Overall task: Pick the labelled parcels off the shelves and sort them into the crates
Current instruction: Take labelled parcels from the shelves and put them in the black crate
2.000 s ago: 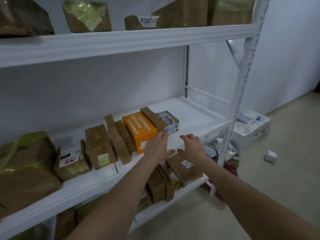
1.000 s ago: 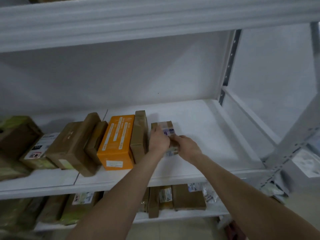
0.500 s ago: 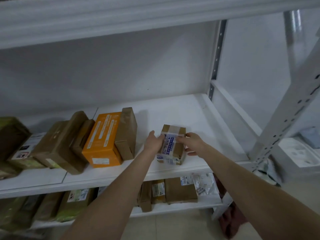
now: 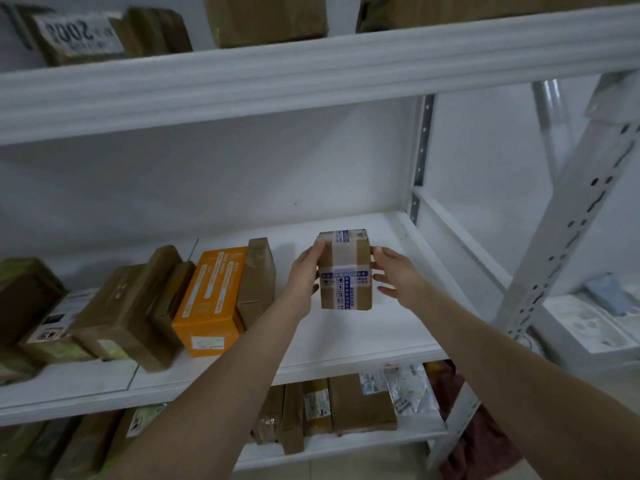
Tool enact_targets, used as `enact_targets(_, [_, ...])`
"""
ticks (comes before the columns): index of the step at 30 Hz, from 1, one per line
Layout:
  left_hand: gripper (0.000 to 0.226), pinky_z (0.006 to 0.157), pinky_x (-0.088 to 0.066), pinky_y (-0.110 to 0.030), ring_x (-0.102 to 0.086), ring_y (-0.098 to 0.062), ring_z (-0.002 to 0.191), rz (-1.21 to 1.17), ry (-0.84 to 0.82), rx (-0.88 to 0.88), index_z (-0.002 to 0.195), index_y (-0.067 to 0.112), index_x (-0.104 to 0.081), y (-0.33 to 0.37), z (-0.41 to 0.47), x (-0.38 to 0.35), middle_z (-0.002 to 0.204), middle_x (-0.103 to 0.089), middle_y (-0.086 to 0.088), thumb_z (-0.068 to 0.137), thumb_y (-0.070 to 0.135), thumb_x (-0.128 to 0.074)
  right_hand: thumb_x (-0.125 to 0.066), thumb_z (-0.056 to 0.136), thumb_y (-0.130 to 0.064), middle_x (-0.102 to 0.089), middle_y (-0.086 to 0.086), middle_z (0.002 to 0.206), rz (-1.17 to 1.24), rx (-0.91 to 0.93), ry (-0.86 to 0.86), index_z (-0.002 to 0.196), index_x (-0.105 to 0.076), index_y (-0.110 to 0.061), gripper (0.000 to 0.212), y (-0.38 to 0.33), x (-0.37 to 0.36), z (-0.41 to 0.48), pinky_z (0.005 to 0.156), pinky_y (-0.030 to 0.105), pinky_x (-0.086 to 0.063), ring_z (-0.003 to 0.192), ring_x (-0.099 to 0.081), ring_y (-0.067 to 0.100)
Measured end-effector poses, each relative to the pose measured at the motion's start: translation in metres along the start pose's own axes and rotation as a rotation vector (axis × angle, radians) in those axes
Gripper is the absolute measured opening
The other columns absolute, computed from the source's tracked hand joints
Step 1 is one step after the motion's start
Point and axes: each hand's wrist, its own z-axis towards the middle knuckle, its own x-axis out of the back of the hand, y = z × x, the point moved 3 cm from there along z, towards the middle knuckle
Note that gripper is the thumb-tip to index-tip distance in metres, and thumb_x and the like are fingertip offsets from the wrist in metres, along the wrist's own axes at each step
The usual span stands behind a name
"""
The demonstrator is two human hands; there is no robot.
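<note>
Two bare forearms reach toward a white shelf (image 4: pixel 363 344) where an orange box (image 4: pixel 207 299) stands on end. Right of the orange box, past a thin brown packet (image 4: pixel 256 278) that leans against it, both hands meet at a small brown parcel (image 4: pixel 344 271) (cardboard, crossed with clear tape and a band of blue print). The parcel is upright and seems to be held just above the shelf board, though it is hard to be sure its base is off the board.

The left hand (image 4: pixel 304 275) grips the parcel's left side, fingers wrapped round that edge and fingertips near the top corner. The right hand (image 4: pixel 398 277) is spread, fingers fairly straight. One fingertip touches the parcel's upper right edge, and the others lie just beside that side without closing on it.

Left of the orange box, more brown parcels (image 4: pixel 138 306) lean in a row. Above the orange box, an upper shelf (image 4: pixel 311 74) carries further brown boxes, one with a white label. Below the orange box, a lower shelf (image 4: pixel 346 441) holds labelled packets (image 4: pixel 360 400) standing on edge. Far right of the orange box, beyond a perforated post (image 4: pixel 571 220), white trays (image 4: pixel 588 327) sit low down.
</note>
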Motion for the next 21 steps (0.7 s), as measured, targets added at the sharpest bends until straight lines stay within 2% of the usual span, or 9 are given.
enact_targets(4, [0.046,0.106,-0.041,-0.044,-0.058,-0.023,0.111,-0.052,-0.006,-0.05,0.119,0.019,-0.06,0.004,-0.002,0.005,0.114,-0.066,-0.002,0.093,0.054,-0.047,-0.053,0.098,-0.02,-0.066,-0.001,0.108,0.039,-0.068,-0.054,0.131,-0.055,-0.025,0.033,0.001,0.002,-0.004,0.089,0.035,-0.045,0.099,-0.06,0.02])
enact_targets(7, [0.046,0.104,-0.043,-0.04,-0.061,-0.022,0.108,-0.021,0.024,-0.093,0.124,0.011,-0.06,0.006,-0.003,0.011,0.11,-0.068,-0.003,0.091,0.044,-0.057,-0.054,0.095,-0.004,-0.066,0.002,0.116,0.152,-0.102,-0.084,0.138,-0.047,-0.02,0.046,0.007,0.005,-0.003,0.086,0.033,-0.051,0.096,-0.064,0.022])
enact_targets(9, [0.041,0.104,-0.044,-0.038,-0.061,-0.022,0.109,-0.014,0.02,-0.11,0.127,0.007,-0.059,0.006,-0.004,0.014,0.111,-0.068,-0.005,0.092,0.027,-0.062,-0.051,0.096,-0.002,-0.065,0.005,0.119,0.199,-0.097,-0.092,0.135,-0.05,-0.013,0.041,0.01,0.006,-0.003,0.086,0.032,-0.052,0.095,-0.065,0.023])
enact_targets(11, [0.033,0.096,-0.047,-0.032,-0.062,-0.021,0.103,-0.005,-0.021,-0.124,0.124,0.007,-0.06,0.005,-0.006,0.015,0.107,-0.068,-0.005,0.091,0.006,-0.058,-0.05,0.099,-0.016,-0.064,0.006,0.122,0.249,-0.079,-0.091,0.127,-0.057,-0.009,0.03,0.013,0.008,-0.002,0.091,0.035,-0.051,0.097,-0.065,0.026])
enact_targets(13, [0.04,0.083,-0.048,-0.023,-0.063,-0.015,0.095,0.016,-0.069,-0.127,0.122,0.012,-0.062,0.004,-0.009,0.014,0.105,-0.068,-0.003,0.088,-0.005,-0.053,-0.052,0.097,-0.036,-0.064,0.006,0.119,0.299,-0.07,-0.073,0.118,-0.062,-0.008,0.036,0.013,0.009,-0.002,0.093,0.036,-0.051,0.101,-0.064,0.027])
enact_targets(14, [0.043,0.08,-0.046,-0.022,-0.062,-0.012,0.094,0.019,-0.08,-0.116,0.121,0.015,-0.063,0.002,-0.01,0.014,0.106,-0.069,-0.001,0.086,-0.007,-0.052,-0.056,0.094,-0.04,-0.064,0.007,0.115,0.299,-0.066,-0.057,0.115,-0.063,-0.008,0.039,0.012,0.01,-0.002,0.091,0.036,-0.052,0.101,-0.064,0.027])
enact_targets(17, [0.035,0.097,-0.039,-0.034,-0.059,-0.017,0.107,-0.003,-0.084,-0.059,0.114,0.021,-0.066,-0.007,-0.009,0.013,0.109,-0.069,0.0,0.086,0.001,-0.056,-0.068,0.088,-0.031,-0.068,0.01,0.109,0.249,-0.072,-0.025,0.108,-0.062,-0.01,0.029,0.013,0.011,-0.002,0.078,0.034,-0.055,0.092,-0.068,0.025])
enact_targets(19, [0.019,0.1,-0.037,-0.039,-0.059,-0.017,0.107,-0.035,-0.086,-0.033,0.106,0.021,-0.066,-0.01,-0.009,0.012,0.105,-0.07,0.0,0.09,0.014,-0.061,-0.069,0.087,-0.019,-0.07,0.009,0.107,0.242,-0.093,-0.022,0.098,-0.059,-0.013,0.016,0.016,0.01,-0.003,0.082,0.037,-0.055,0.089,-0.068,0.028])
enact_targets(21, [0.008,0.099,-0.038,-0.04,-0.061,-0.016,0.104,-0.038,-0.067,-0.034,0.097,0.02,-0.065,-0.011,-0.007,0.012,0.101,-0.071,0.001,0.089,0.021,-0.065,-0.068,0.086,-0.011,-0.071,0.009,0.107,0.25,-0.094,-0.017,0.097,-0.057,-0.014,0.016,0.02,0.009,-0.002,0.085,0.039,-0.054,0.09,-0.068,0.029])
